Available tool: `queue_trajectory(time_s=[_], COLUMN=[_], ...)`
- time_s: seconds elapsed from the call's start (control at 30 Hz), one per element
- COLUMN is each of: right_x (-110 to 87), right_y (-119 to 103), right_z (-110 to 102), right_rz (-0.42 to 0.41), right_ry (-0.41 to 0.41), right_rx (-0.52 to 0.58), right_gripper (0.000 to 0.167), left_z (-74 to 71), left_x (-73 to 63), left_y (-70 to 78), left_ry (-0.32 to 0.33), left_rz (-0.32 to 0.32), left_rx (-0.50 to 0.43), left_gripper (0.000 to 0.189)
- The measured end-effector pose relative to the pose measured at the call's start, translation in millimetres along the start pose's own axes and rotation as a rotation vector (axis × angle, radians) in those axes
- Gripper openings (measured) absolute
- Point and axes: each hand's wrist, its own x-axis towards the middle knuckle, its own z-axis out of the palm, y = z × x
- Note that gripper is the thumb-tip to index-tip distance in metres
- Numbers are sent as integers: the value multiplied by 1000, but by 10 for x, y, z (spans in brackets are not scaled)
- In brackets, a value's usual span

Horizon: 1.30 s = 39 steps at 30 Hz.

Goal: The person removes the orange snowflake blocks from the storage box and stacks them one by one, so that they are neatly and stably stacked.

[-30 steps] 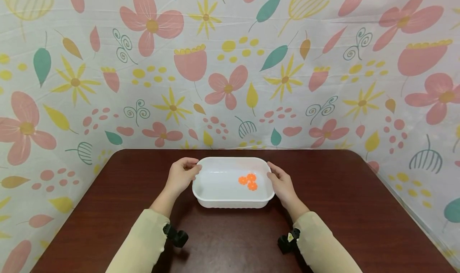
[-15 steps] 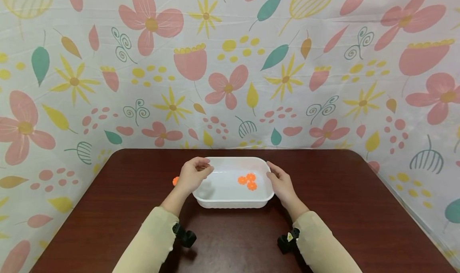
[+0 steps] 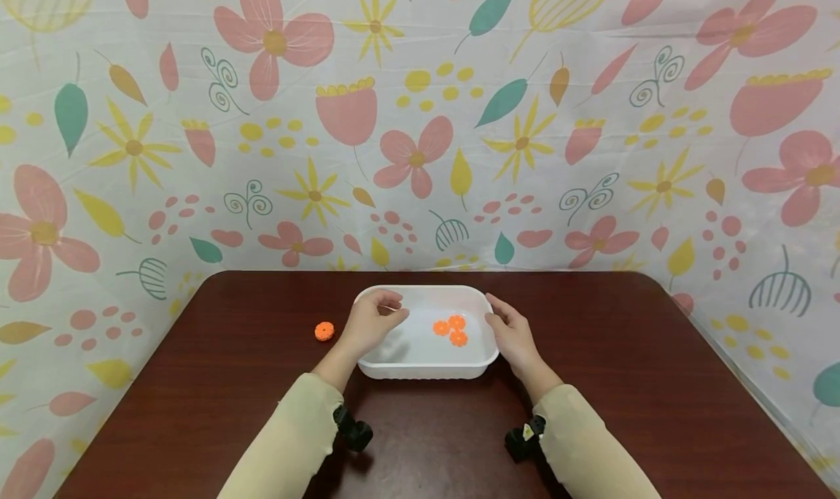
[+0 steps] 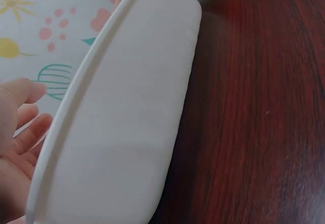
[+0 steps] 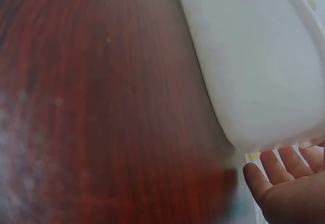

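A white rectangular tray [image 3: 420, 371] with a raised rim stands on the table. Several small orange flower-shaped pieces [image 3: 457, 322] lie together on the right part of its floor. My left hand [image 3: 370, 322] hovers over the tray's left end, fingers loosely bent, with nothing seen between them. In the left wrist view, those fingers [image 4: 33, 135] appear past the tray's rim. My right hand [image 3: 515, 338] grips the tray's right rim, thumb on top and fingers along the outer side. Left of the tray, on the table, sits another orange flower-shaped piece [image 3: 324, 331].
The dark reddish-brown table [image 3: 656, 382] reaches back to a flower-printed cloth [image 3: 420, 120] hanging behind it. Black wrist cameras [image 3: 354, 432] are strapped over both pale sleeves [image 3: 289, 433].
My left hand has let go of the tray's left rim and moved right over the tray. This uncovers the orange piece on the table. My right hand stays on its rim.
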Motion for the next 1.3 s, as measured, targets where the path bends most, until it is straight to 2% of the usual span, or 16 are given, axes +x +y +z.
queue_trajectory(time_s=[0.17,0.87,1.13,1.3], right_x=[-4,-31,-33,-31], right_y=[-1,-49,-49,-40], right_z=[4,41,47,48], right_rz=[-1,0,-4,-9], right_ry=[3,-1,1,3], right_rx=[-2,-8,-4,-2], right_gripper=[45,45,45,45], left_z=[105,445,536,584], left_x=[41,210,303,319], left_y=[-16,48,60,9], left_ry=[-30,-155,-185,-221], left_rz=[21,38,6,-57], left_rx=[10,98,151,215], left_gripper=[30,30,27,24])
